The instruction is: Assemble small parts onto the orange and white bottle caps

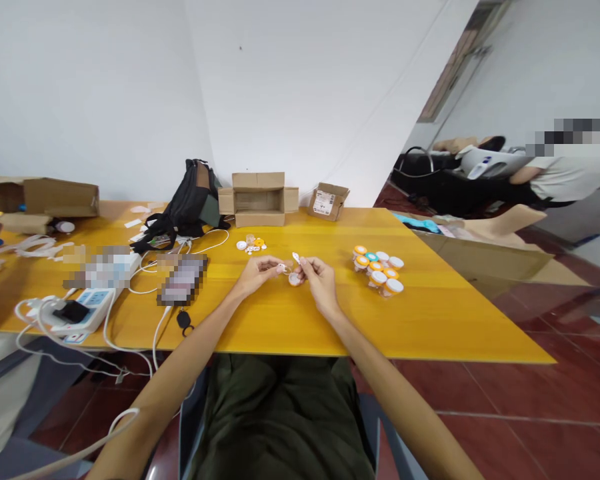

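My left hand (261,275) is closed, with thumb and fingers pinching a small white piece (281,268). Opposite it, my right hand (319,279) is also closed, gripping a small, elongated white plastic piece (296,257) that points up and away. Between my fingertips, close to the right hand, is a small round white cap-like part (295,280); a clear part seems to be beside it, too small to make out. Just beyond my hands lies a group of small loose white parts (253,249) with a white disc (241,245) and a yellow-orange ring (261,243).
Several small clear containers with orange, white and teal lids (377,276) stand right of my hands. An open cardboard box (259,200), a smaller box (327,202) and a black backpack (193,200) line the wall. Left are a phone (183,280), cables and a power strip (93,308).
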A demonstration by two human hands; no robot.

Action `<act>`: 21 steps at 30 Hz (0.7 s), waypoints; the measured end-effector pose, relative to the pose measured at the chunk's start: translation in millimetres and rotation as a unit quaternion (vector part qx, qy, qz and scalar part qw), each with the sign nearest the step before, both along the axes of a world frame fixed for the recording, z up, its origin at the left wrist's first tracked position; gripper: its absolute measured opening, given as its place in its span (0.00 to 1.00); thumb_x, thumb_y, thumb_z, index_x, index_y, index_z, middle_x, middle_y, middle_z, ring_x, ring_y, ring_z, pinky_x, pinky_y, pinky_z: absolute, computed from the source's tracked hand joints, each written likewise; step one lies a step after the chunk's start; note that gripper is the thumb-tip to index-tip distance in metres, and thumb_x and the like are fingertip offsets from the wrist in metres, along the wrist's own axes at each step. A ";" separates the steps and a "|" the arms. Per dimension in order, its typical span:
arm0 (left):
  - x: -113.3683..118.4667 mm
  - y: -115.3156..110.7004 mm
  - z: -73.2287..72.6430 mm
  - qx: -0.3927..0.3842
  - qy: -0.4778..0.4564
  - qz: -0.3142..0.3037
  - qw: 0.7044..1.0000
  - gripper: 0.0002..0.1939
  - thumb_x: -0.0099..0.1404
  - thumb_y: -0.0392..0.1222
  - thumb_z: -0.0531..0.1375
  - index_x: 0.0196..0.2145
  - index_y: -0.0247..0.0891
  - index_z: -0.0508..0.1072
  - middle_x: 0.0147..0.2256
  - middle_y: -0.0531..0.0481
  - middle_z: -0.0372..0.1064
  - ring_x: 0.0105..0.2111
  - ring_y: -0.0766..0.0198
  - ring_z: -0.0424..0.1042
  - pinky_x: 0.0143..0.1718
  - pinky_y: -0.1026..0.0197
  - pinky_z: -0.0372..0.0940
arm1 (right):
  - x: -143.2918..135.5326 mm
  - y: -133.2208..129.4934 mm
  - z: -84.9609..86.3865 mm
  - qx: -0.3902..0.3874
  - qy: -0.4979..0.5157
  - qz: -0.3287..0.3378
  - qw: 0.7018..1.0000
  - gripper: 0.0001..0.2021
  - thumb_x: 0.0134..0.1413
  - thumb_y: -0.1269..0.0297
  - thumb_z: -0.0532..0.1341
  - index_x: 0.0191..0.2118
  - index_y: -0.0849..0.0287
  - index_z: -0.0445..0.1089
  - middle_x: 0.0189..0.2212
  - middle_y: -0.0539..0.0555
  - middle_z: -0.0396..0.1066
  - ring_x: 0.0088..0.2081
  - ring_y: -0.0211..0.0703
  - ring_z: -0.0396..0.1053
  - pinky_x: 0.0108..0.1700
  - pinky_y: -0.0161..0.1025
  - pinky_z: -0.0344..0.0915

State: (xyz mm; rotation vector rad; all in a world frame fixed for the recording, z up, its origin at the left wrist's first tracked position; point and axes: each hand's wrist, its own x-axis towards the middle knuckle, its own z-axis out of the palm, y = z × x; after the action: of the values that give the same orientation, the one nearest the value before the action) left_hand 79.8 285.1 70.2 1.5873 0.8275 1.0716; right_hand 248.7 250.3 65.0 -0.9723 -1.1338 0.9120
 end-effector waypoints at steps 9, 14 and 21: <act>-3.9 5.4 -11.1 0.125 0.178 0.026 0.976 0.06 0.59 0.41 0.64 0.31 0.37 0.81 0.28 0.51 0.73 0.27 0.65 0.67 0.32 0.62 0.64 | 8.5 8.0 -5.5 -0.009 0.022 -0.071 0.997 0.22 0.43 0.39 0.66 0.26 0.56 0.70 0.22 0.50 0.73 0.24 0.39 0.67 0.27 0.37 0.66; -3.8 4.6 -14.7 0.190 0.249 0.045 0.949 0.08 0.60 0.35 0.62 0.35 0.40 0.82 0.32 0.49 0.73 0.33 0.61 0.71 0.41 0.58 0.68 | 7.1 8.4 -6.9 -0.006 0.000 -0.060 0.998 0.22 0.44 0.39 0.65 0.25 0.56 0.70 0.22 0.51 0.72 0.24 0.40 0.68 0.28 0.38 0.66; -3.2 3.5 -11.9 0.202 0.231 0.077 0.949 0.07 0.62 0.39 0.62 0.36 0.40 0.81 0.35 0.48 0.74 0.37 0.58 0.73 0.46 0.55 0.68 | 5.2 7.7 -8.5 0.008 -0.056 -0.031 0.998 0.22 0.48 0.39 0.62 0.26 0.55 0.70 0.22 0.51 0.73 0.26 0.43 0.70 0.30 0.39 0.68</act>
State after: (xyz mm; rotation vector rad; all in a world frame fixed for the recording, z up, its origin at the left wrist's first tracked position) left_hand 76.6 288.6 58.2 2.2030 1.1051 1.0375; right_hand 253.9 258.0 56.5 -1.0505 -1.1975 0.8055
